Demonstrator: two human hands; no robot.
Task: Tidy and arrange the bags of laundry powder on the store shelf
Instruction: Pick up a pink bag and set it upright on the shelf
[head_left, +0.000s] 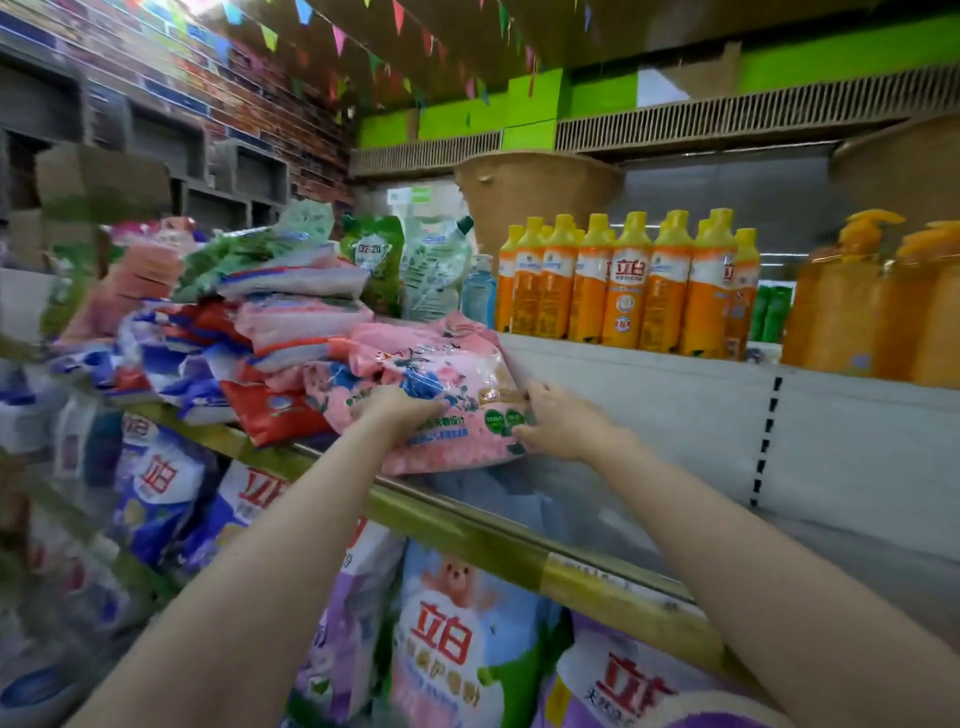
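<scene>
A pink flowered bag of laundry powder (457, 410) lies flat at the front of the middle shelf (519, 551), its near end past the shelf lip. My left hand (405, 410) grips its left side with fingers curled over the top. My right hand (556, 421) pinches its right edge. Left of it lie untidy stacks of pink, red and blue-white powder bags (270, 332), several deep.
Orange detergent bottles (623, 286) stand in a row on the upper shelf, with pump bottles (872, 306) further right. Green refill pouches (405, 265) stand behind the stacks. Large powder bags (457, 634) fill the shelf below. The middle shelf's white surface (857, 561) shows to the right of the pink bag.
</scene>
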